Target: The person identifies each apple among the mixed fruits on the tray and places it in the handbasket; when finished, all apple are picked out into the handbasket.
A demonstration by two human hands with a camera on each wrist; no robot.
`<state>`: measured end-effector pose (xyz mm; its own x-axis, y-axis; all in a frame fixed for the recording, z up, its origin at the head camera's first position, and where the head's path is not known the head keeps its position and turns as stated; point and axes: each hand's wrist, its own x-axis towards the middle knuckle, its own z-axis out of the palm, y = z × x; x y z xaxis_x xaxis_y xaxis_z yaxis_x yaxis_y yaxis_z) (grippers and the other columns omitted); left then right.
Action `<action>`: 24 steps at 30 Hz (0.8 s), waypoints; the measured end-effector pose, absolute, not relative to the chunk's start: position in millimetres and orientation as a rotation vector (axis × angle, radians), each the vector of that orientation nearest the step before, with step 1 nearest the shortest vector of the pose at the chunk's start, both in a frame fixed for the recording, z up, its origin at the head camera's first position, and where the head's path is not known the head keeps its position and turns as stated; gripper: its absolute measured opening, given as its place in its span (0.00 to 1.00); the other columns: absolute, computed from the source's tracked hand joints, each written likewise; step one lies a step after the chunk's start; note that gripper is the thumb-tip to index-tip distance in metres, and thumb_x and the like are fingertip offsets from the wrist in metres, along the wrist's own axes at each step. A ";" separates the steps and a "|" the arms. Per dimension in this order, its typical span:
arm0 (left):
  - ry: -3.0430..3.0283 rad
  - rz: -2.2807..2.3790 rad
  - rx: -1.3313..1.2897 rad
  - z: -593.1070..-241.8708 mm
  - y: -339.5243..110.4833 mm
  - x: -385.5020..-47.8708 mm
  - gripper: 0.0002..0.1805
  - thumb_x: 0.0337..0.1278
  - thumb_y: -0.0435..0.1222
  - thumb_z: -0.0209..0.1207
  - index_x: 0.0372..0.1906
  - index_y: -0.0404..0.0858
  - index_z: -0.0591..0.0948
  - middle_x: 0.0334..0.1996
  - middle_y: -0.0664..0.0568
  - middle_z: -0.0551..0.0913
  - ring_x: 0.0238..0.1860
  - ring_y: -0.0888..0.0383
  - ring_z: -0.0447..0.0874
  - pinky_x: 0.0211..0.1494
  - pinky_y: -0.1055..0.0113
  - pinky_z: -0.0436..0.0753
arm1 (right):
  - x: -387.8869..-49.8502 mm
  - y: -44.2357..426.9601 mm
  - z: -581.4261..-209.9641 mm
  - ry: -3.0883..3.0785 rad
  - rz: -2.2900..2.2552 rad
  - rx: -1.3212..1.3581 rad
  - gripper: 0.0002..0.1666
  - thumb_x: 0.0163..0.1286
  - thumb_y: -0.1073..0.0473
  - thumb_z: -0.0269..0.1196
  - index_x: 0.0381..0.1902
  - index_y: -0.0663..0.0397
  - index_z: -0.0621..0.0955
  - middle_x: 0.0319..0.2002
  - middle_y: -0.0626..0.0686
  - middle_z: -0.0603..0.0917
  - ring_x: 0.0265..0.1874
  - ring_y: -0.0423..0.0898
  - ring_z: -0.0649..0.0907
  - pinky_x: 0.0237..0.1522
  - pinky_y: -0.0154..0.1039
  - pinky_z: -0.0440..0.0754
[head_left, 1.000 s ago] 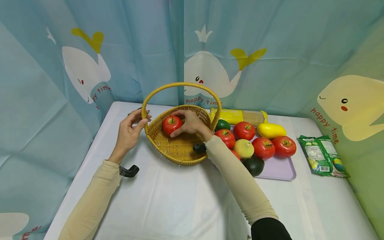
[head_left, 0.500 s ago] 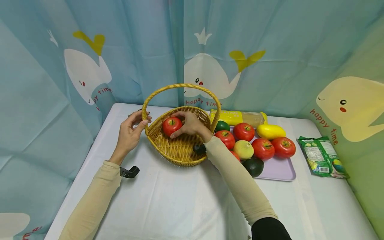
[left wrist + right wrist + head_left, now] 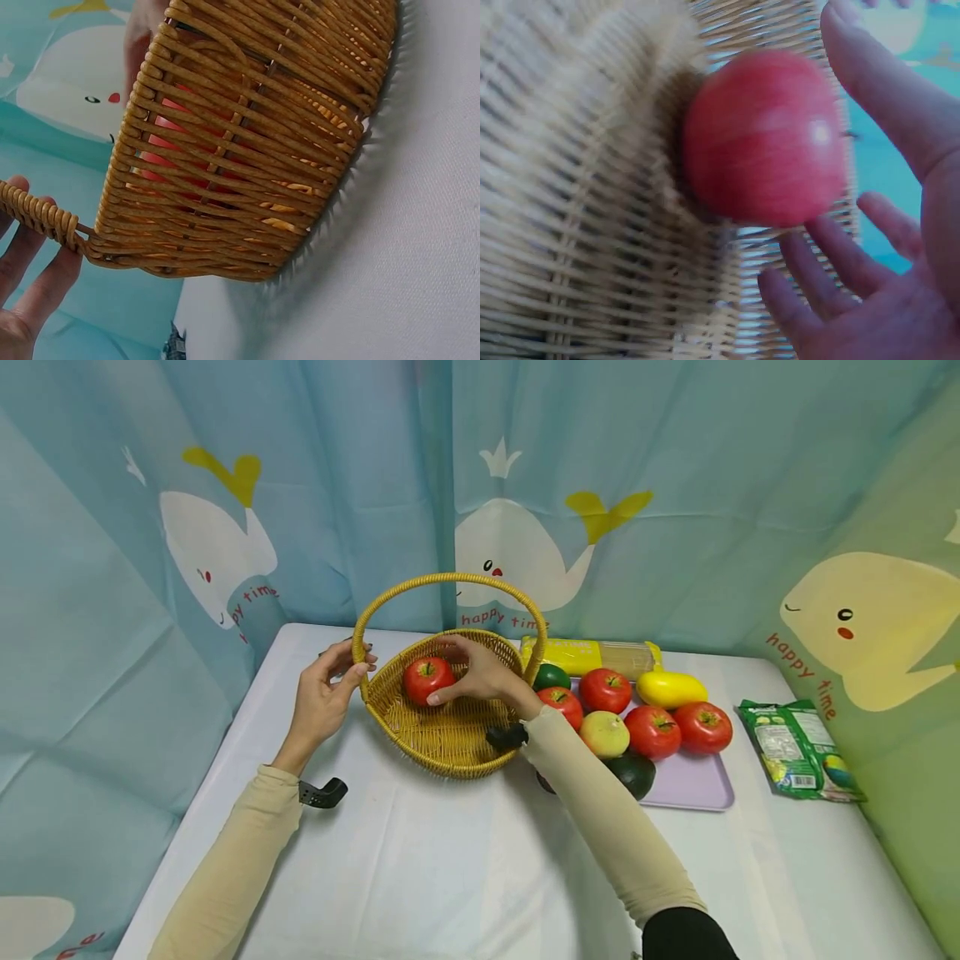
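A woven yellow basket [image 3: 438, 747] with a tall arched handle [image 3: 450, 577] stands on the white table. At the handle's left foot, my left hand [image 3: 321, 700] pinches it between thumb and fingers; the left wrist view shows fingers [image 3: 51, 289] behind the wound cane. Inside the basket, a red apple [image 3: 429, 680] rests against the left side. My right hand [image 3: 483, 675] is in the basket just right of the apple. In the right wrist view its thumb and fingers are spread, with the thumb apart from the apple [image 3: 765, 142]; whether a fingertip touches is hard to tell.
On the right, a lilac tray [image 3: 690, 789] carries several red apples [image 3: 652, 732], a pale yellow-green fruit [image 3: 604, 734], a yellow mango-like fruit [image 3: 672, 690] and dark green avocados [image 3: 632, 774]. A yellow pasta packet [image 3: 592, 657] lies behind. Farther right is a green snack bag [image 3: 799, 748].
My right hand has let go of the apple and drawn slightly to the right, its thumb and fingers parting. The apple stays in the basket. My left hand keeps its hold on the handle.
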<state>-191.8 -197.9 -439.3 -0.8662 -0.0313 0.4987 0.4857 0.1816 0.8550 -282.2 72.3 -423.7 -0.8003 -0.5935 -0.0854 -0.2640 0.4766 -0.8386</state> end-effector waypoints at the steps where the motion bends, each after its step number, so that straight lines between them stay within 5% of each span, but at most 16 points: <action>1: -2.060 -1.728 -0.431 -439.6 -197.7 -191.9 0.16 0.74 0.26 0.60 0.62 0.27 0.82 0.50 0.30 0.87 0.51 0.65 0.88 0.51 0.73 0.90 | -280.2 75.5 -421.1 2.357 -1.270 -0.733 0.59 0.56 0.54 0.84 0.80 0.53 0.66 0.75 0.60 0.75 0.75 0.58 0.73 0.78 0.56 0.73; 24: -2.060 -1.725 -0.411 -440.8 -196.8 -190.7 0.16 0.75 0.27 0.60 0.62 0.28 0.82 0.50 0.32 0.87 0.50 0.64 0.88 0.52 0.74 0.89 | -180.0 177.8 -386.5 2.367 -1.440 -0.941 0.54 0.55 0.57 0.85 0.77 0.54 0.73 0.74 0.51 0.78 0.71 0.54 0.78 0.74 0.64 0.75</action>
